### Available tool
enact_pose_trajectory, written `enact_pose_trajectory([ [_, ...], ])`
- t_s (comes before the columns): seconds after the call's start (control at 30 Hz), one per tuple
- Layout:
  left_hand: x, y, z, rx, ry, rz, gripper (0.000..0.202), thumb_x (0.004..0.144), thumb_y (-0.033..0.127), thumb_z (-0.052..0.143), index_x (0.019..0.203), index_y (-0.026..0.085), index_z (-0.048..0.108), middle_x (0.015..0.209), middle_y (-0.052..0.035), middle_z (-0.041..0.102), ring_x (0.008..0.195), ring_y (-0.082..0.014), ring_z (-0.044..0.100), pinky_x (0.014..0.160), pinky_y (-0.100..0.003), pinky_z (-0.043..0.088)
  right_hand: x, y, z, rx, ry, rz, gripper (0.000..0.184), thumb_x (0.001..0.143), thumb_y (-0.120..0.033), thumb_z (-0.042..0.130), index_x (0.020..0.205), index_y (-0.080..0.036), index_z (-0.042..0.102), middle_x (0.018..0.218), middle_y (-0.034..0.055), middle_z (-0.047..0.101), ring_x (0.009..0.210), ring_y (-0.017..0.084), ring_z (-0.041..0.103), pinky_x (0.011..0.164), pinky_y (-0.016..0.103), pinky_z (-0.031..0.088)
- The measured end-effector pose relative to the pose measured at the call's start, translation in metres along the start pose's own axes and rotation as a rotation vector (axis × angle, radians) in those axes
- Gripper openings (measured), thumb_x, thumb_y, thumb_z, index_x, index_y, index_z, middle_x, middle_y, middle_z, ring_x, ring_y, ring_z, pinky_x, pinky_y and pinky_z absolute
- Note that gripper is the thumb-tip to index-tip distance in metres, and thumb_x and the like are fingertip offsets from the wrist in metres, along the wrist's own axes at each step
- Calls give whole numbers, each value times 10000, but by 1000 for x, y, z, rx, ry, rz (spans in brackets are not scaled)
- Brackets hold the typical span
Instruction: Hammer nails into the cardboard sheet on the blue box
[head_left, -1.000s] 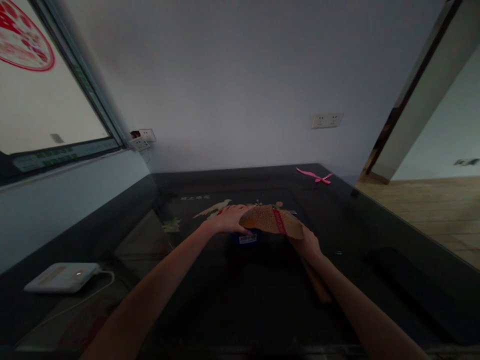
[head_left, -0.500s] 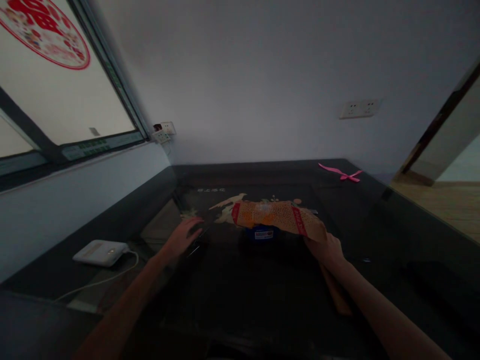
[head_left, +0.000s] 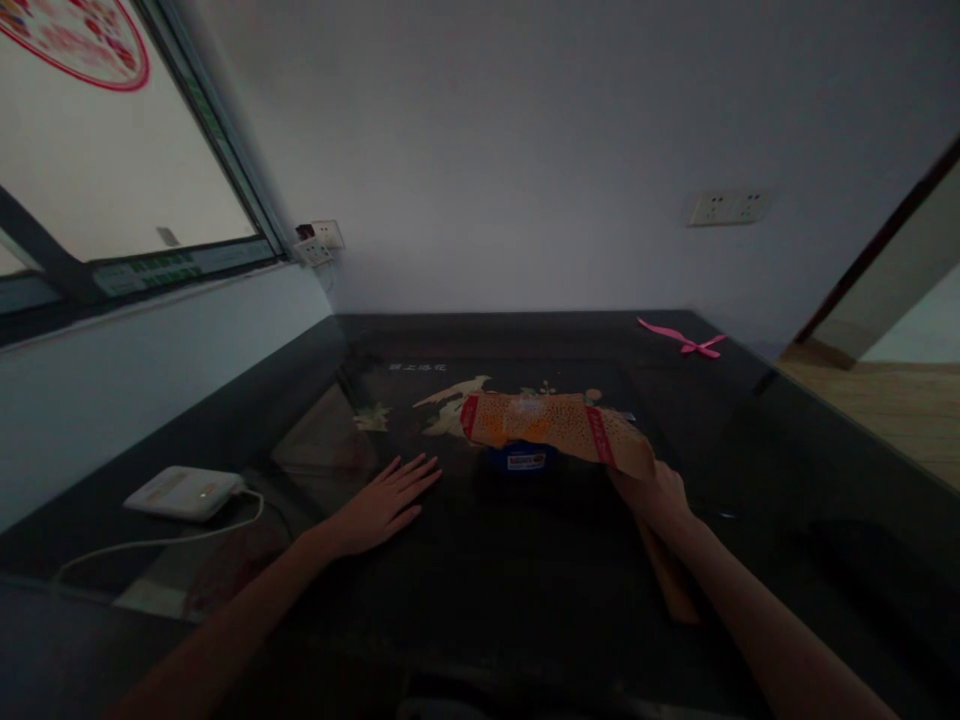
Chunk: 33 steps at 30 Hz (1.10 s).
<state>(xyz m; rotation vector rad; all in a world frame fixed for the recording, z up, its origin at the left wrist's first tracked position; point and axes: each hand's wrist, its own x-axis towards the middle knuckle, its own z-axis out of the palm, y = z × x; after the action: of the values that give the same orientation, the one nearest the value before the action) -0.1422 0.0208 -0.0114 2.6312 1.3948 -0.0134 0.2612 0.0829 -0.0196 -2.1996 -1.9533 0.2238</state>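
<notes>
My left hand lies flat on the dark table with its fingers spread and nothing in it. My right hand is closed on the near right end of a brown printed paper bag with red bands and an orange patch. Out from that hand the bag stretches left, over a small blue container with a white label. The container's top is hidden under the paper. A brown strip runs down from below my right hand; I cannot tell whether it belongs to the bag.
At the left sits a white power bank with a white cable. A pink ribbon lies near the far right corner. The glossy dark table meets the wall at the back. Wall sockets are above it.
My left hand has come down onto the table, nearer to me, and its fingers have spread. My right hand keeps hold of the paper bag. The view has tilted slightly downward.
</notes>
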Motion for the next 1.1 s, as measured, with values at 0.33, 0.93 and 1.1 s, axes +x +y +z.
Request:
enact_pose_trajectory([
  [0.33, 39, 87, -10, -92, -91, 343, 601, 883, 362, 391, 1411, 305, 110, 1483, -23, 133, 1360, -217, 111, 1105, -474, 82, 1, -1, -2, 8, -19, -8, 471, 839, -424, 444, 1187, -111, 502, 1000, 169, 655, 899, 290, 634, 716, 346, 440],
  [0.93, 88, 114, -13, -257, 30, 315, 432, 883, 341, 420, 1311, 305, 376, 1364, -19, 407, 1250, -181, 365, 1041, -374, 312, -3, 0, -8, -22, -70, -45, 419, 858, -382, 429, 1175, -116, 494, 995, 151, 662, 891, 268, 636, 705, 314, 435],
  [1.1, 89, 104, -15, -221, 87, 297, 327, 885, 256, 424, 1203, 279, 496, 1230, -21, 519, 1127, -166, 470, 956, -345, 389, -6, -2, -6, -47, -58, -67, 371, 863, -351, 423, 1146, -135, 529, 1023, 143, 645, 931, 275, 615, 735, 333, 451],
])
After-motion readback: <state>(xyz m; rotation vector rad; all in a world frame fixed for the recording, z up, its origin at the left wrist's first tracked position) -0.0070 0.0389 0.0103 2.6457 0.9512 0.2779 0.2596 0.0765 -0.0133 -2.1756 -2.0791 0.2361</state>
